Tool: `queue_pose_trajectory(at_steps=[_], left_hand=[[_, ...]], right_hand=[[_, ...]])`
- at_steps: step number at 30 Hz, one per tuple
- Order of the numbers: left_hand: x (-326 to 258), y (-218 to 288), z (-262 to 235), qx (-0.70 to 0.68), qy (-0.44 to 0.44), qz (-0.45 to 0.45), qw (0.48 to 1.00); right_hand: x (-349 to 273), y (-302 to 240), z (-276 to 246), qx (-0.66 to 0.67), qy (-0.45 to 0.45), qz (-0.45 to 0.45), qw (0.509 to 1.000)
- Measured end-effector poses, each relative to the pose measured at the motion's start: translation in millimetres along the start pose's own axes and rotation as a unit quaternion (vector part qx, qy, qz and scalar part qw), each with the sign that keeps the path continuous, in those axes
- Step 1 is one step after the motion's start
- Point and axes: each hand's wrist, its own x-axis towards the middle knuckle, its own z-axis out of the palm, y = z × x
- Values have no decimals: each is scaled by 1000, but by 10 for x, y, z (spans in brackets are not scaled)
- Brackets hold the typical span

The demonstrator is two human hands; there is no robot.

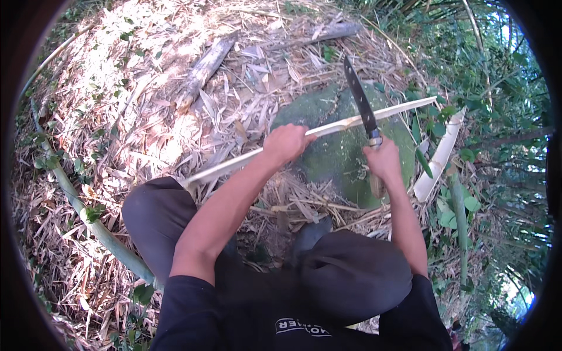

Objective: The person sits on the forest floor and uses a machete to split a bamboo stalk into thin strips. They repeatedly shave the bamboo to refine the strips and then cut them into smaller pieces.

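Note:
My left hand is closed round the middle of a long pale bamboo strip, which slants from beside my left knee up to the far right. In my right hand is a large knife with a dark blade and a wooden handle. The blade points away from me and crosses the strip to the right of my left hand. Whether its edge touches the strip, I cannot tell. Beneath the strip and the knife sits a mossy green rock.
A broad split bamboo piece lies right of the rock. Green bamboo poles lie at the left and right. Beyond my left hand, a weathered log rests on dry leaves. Green undergrowth borders the right side.

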Motion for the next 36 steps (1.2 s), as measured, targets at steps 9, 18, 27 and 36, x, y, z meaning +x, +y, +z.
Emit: queue_pose_trajectory(at_steps=[9, 18, 27, 36], left_hand=[[79, -366, 314, 106, 199, 100, 969], [3, -175, 142, 103, 148, 116, 977], [67, -58, -160, 178, 85, 150, 969], [113, 112, -386, 279, 44, 181, 942]], right_hand=[[-140, 204, -128, 171, 28, 24, 985], [-130, 291, -32, 36, 104, 4, 994], [-207, 351, -233, 41, 96, -24, 994], [-398, 71, -385, 53, 94, -56, 993]])
